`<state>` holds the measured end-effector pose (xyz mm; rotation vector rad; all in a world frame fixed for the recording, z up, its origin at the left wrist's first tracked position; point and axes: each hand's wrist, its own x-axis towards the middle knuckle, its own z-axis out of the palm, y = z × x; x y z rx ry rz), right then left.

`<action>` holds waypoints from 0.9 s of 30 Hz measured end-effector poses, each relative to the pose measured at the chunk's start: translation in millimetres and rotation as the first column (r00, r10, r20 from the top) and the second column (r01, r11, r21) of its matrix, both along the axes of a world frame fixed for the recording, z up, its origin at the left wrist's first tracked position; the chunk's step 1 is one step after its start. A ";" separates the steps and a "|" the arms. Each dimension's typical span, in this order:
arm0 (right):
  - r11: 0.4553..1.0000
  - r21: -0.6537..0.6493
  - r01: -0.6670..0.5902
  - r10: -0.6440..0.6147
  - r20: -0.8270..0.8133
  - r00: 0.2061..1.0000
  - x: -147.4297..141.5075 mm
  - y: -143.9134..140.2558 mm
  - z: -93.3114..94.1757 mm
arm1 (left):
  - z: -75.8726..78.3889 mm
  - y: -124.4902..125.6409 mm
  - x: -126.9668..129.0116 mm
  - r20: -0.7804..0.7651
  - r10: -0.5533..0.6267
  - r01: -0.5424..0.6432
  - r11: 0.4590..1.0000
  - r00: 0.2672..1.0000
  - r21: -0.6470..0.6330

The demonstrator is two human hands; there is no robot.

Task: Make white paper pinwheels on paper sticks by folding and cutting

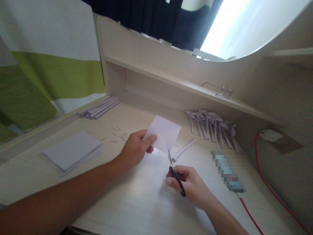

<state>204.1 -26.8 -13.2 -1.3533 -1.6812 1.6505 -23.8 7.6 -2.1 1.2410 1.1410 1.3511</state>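
Bare forearms (80, 192), paper (166, 133) in left hand (136, 147)

Left hand (134, 148), right hand (189, 182): two hands. Scissors (179, 182): one pair. Paper square (167, 132): one. Loose tube (184, 150): one. Paper stack (73, 149): one, sheet count unclear. Tube bundle (100, 108): one, several tubes, packed too tightly to count. Stemmed paper pieces (213, 119): more than five, overlapping, exact count unclear. Scraps (123, 137): several, too small to count. Glasses (226, 92): one pair.
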 end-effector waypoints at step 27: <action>1.000 -0.008 0.029 -0.029 0.000 1.000 -2.4 -2.8 -5.8 | -3.0 -3.6 0.3 -0.074 -0.013 0.015 0.999 0.997 0.030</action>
